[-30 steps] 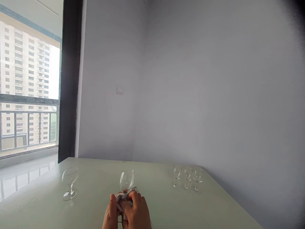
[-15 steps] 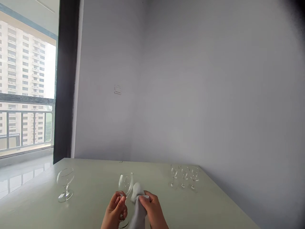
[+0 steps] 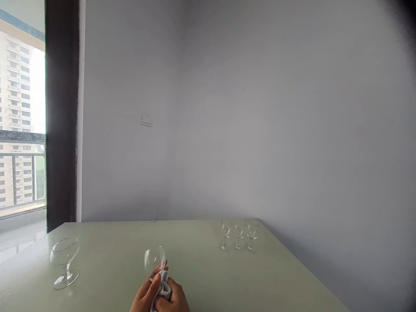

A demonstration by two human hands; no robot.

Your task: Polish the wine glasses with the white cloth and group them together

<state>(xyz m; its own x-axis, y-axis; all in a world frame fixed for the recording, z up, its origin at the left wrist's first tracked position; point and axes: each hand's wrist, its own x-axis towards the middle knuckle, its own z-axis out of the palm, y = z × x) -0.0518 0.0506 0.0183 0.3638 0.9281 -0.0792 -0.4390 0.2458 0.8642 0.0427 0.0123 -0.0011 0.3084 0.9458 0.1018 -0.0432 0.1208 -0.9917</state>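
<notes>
Left hand [image 3: 145,294]: grasping glass [image 3: 155,258].
Right hand [image 3: 174,298]: clenched on cloth [image 3: 164,287].
Lone glass [image 3: 66,256]: upright, near table's [image 3: 201,268] left edge.
Three glasses [image 3: 239,231]: upright, far-right corner.

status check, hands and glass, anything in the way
Left hand and right hand together at cloth; wine glass upright above them; nothing seen blocking, three glasses stand off right.

Five glasses [image 3: 66,256], one cloth [image 3: 165,286]
</notes>
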